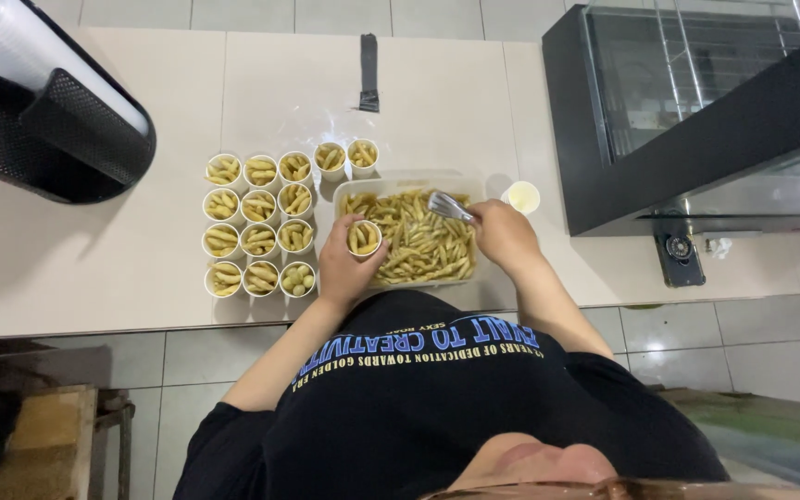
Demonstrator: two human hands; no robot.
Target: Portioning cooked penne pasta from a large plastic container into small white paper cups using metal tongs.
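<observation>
A clear rectangular tray (479, 185) full of pale yellow pasta tubes sits on the beige counter in front of me. My left hand (344, 267) grips a small white paper cup (364, 238) holding some pasta, held over the tray's left side. My right hand (504, 233) holds metal tongs (448, 206) whose tips rest over the pasta in the tray. To the left stand several filled white cups (259, 239) in rows, with two more filled cups (345, 157) behind the tray.
One white cup (522, 196) without pasta stands right of the tray. A black glass-fronted display case (696, 111) fills the right side. A dark rounded appliance (48, 111) sits at the far left. A dark strip (368, 74) lies at the counter's back.
</observation>
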